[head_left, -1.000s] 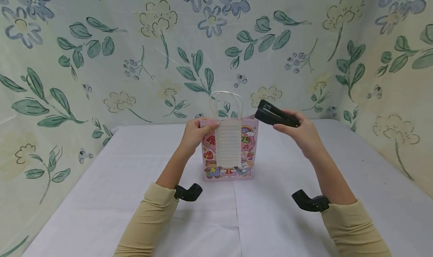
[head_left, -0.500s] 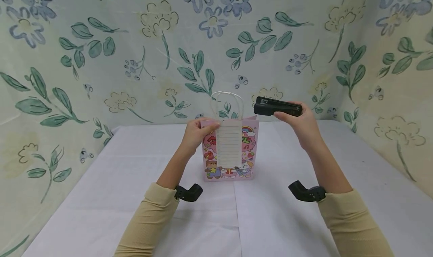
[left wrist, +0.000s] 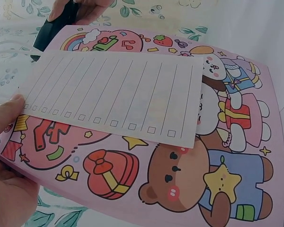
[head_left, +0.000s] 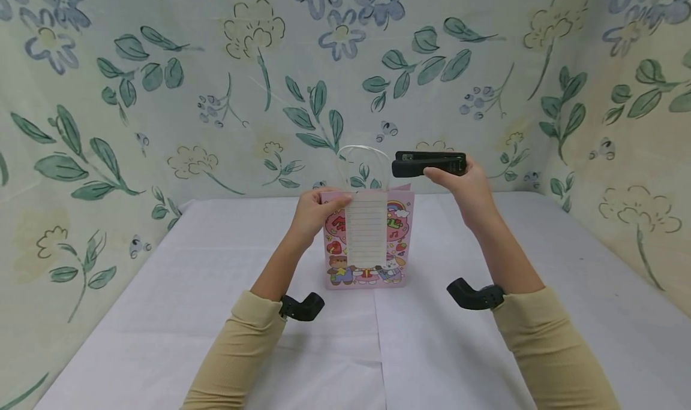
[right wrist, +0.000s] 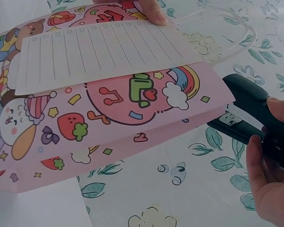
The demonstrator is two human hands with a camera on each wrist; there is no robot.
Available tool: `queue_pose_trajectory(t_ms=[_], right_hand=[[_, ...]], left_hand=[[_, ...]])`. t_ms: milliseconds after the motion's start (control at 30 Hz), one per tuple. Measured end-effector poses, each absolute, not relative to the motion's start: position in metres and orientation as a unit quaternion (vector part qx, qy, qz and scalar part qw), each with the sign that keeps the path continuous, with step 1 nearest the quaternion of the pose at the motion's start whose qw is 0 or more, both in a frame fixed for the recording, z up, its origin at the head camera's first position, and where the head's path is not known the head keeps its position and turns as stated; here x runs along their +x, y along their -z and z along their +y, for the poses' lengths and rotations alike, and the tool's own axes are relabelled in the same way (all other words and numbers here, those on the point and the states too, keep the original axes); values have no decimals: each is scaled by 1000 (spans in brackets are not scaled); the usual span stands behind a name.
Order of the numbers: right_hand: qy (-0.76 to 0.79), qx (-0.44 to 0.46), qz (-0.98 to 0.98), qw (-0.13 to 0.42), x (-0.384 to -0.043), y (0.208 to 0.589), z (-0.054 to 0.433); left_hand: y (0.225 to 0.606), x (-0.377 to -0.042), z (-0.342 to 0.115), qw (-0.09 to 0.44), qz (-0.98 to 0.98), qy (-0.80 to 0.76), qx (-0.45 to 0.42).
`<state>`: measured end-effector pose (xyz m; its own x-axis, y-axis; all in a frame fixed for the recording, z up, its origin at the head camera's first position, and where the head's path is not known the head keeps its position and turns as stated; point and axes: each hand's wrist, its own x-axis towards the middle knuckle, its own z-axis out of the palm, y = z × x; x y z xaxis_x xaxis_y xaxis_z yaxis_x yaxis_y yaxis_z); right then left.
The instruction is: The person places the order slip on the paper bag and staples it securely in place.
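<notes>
A pink paper gift bag [head_left: 396, 242] with cartoon animals stands upright on the table, its white handle [head_left: 364, 148] raised. Against its front lies a lined paper slip [head_left: 367, 236] with a row of small checkboxes. My left hand [head_left: 315, 214] pinches the slip's upper edge and the bag's rim together, thumb in front. In my right hand [head_left: 464, 179] is a black stapler [head_left: 421, 164], held level above the bag's upper right corner. From the right wrist view, the stapler [right wrist: 248, 113] has its jaws apart near the bag's top edge; whether they touch it, I cannot tell.
A white cloth [head_left: 243, 242] covers the table, with a crease running toward the front. Behind and to both sides hangs a floral curtain [head_left: 216, 98]. Each wrist carries a black camera mount [head_left: 302, 307].
The stapler in my right hand has turned from tilted to level and shifted up, then left toward the bag's handle. My left hand keeps its hold on the slip and bag.
</notes>
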<state>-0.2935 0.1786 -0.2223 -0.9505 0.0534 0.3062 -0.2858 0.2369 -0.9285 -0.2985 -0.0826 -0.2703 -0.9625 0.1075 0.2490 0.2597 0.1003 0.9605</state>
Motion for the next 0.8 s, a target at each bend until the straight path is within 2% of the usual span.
queue_pose_trajectory(t_ms=[533,800], right_hand=[[-603,109,-780,127,-305,210,159],[-668,124,-731,66,-309,209,151]], left_hand=[[269,-304,-81,60,-748,652,-108],[271,-303,-82,56,-744,657,-113]])
